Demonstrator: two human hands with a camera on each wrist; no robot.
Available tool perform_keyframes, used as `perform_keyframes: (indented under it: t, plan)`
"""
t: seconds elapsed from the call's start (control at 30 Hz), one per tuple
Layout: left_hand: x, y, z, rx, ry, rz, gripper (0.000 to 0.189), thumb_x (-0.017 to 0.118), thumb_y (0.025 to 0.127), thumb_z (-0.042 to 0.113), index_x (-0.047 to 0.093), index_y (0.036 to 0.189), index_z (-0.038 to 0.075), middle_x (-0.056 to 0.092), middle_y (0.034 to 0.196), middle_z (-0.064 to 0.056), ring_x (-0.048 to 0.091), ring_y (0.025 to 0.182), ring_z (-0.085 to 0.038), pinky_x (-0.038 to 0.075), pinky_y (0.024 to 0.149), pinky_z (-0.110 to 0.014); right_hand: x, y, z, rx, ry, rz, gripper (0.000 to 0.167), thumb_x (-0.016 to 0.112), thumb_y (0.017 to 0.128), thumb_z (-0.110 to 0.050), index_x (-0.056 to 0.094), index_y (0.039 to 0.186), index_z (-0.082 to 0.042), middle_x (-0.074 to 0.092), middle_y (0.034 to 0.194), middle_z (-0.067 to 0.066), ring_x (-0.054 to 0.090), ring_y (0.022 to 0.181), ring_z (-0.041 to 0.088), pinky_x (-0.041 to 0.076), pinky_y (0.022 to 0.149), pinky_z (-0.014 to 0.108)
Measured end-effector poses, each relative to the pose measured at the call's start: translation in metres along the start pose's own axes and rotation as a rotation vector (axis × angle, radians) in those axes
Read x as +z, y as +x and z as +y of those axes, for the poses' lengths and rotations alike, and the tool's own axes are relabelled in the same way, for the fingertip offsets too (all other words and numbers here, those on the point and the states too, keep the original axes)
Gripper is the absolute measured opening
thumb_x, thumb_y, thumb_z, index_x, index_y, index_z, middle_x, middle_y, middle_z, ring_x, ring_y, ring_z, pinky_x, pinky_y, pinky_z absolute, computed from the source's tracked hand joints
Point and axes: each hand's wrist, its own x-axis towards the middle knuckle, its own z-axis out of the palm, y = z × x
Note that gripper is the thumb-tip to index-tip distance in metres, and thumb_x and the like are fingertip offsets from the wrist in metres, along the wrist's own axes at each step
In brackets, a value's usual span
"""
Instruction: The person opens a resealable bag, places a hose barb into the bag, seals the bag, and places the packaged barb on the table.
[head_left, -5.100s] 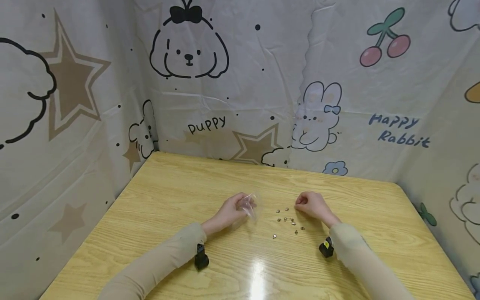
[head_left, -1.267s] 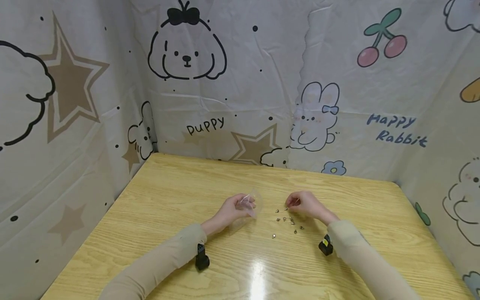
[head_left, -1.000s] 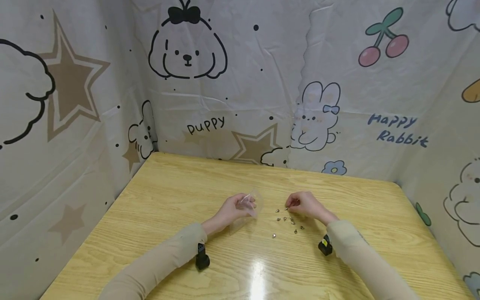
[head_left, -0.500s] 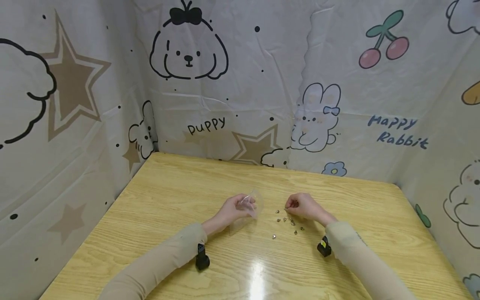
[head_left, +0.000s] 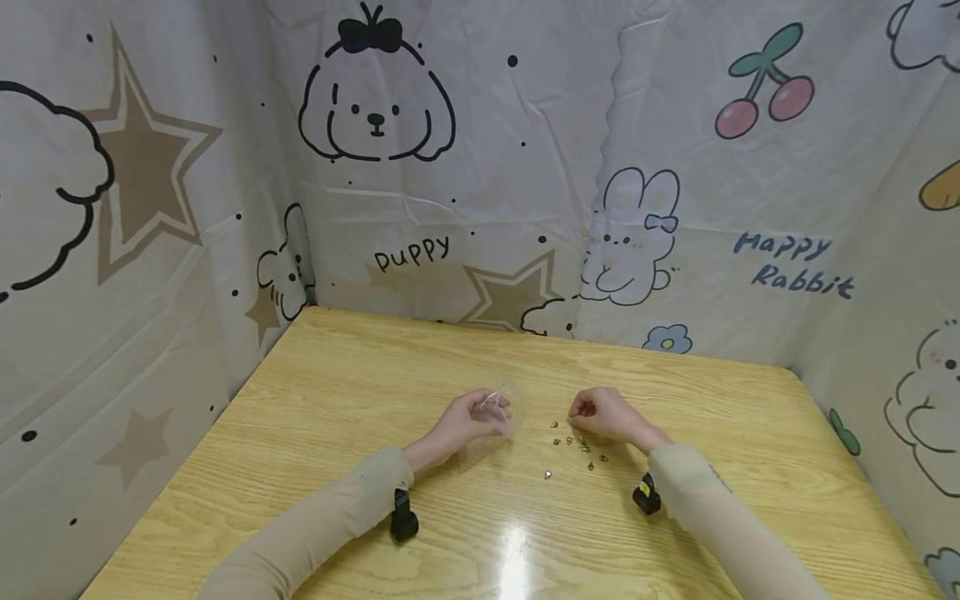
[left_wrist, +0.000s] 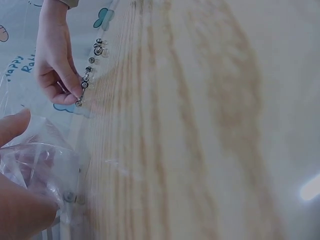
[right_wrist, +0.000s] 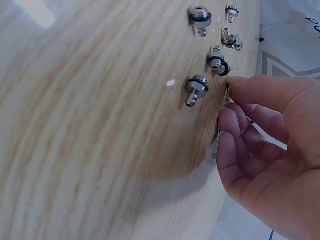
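Note:
My left hand [head_left: 461, 419] holds a clear plastic bag [head_left: 495, 412] by its opening, fingers curled round the film. Through the film in the left wrist view, a small metal piece [left_wrist: 70, 196] shows near the bag's lower end. My right hand [head_left: 609, 414] is low over the table, thumb and fingertips pinching a small metal hose fitting [right_wrist: 228, 92], mostly hidden by the fingers. Beside it lie several similar fittings, with threaded ends, black rings and barbed tips; the closest in the right wrist view is one fitting [right_wrist: 196, 89].
The fittings are scattered on a light wooden table [head_left: 360, 367], with a lone fitting [head_left: 547, 474] nearer the front. A printed cloth [head_left: 487, 192] rises at the back and sides. A black wrist camera [head_left: 403, 518] hangs under the left sleeve.
My right hand has shifted left since the oldest frame, onto the fitting at the far side of the group, which it now pinches. The left hand stays nearly still; more of its bag shows.

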Motion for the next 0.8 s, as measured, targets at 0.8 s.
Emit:
perform_keyframes:
  t: [0.8]
  plan:
    - [0.0,0.003,0.0,0.015,0.037,0.012,0.038,0.07,0.088,0.0,0.06,0.124,0.0,0.065,0.127,-0.018,0.062,0.118,-0.028,0.053,0.102,-0.035,-0.036,0.011,-0.053,-0.117,0.078,0.093,0.007,0.07,0.091,-0.014,0.066,0.09,-0.008,0.071,0.085,0.002,0.062,0.078,0.006,0.056,0.072,0.021]
